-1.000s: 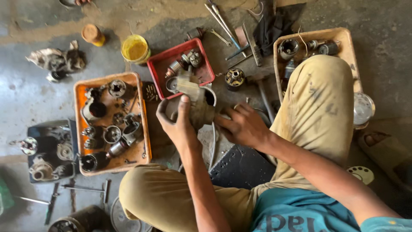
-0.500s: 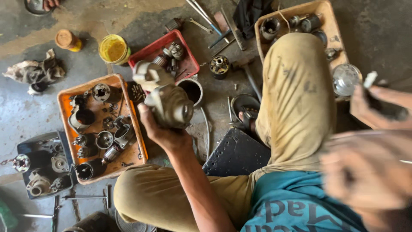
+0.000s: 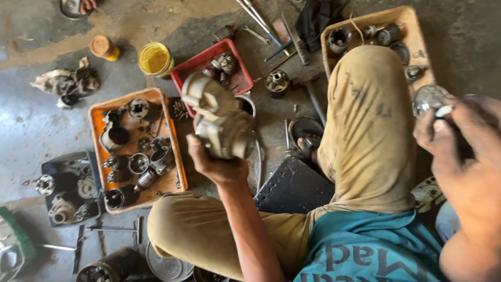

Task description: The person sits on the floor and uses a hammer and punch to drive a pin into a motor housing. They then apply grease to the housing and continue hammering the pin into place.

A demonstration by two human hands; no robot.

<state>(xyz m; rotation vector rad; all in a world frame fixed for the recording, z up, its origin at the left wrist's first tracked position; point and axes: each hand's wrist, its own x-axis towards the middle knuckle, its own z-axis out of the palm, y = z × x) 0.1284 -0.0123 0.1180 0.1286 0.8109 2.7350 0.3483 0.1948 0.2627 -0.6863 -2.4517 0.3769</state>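
The left hand (image 3: pixel 216 159) is raised above the floor with its fingers wrapped firmly round the lower end of a dusty grey starter motor housing (image 3: pixel 222 122), thumb on the near side and the other fingers hidden behind the casting; the part's narrower nose rises up and to the left of the fingertips. Directly beyond those fingers lies a red tray (image 3: pixel 180 78) holding small metal parts, and further out past it a yellow tub (image 3: pixel 155 58) and a small orange-lidded tin (image 3: pixel 103 47). To the left of the fingers, well below them on the concrete, sits an orange tray (image 3: pixel 96 117) filled with round housings and gears, and left of that a dark blue tray (image 3: pixel 49 164) with more castings. The right hand (image 3: pixel 464 156) is close to the camera and blurred at the right edge, fingers curled inward around something small and pale at the fingertips (image 3: pixel 442 111); what it is cannot be told. Just beyond those fingertips a shiny round metal part (image 3: pixel 427 96) rests by the bent knee, and further out a tan tray (image 3: pixel 412 26) holds cylinders. Between the two hands, a black flat plate (image 3: pixel 292 188) lies on the floor
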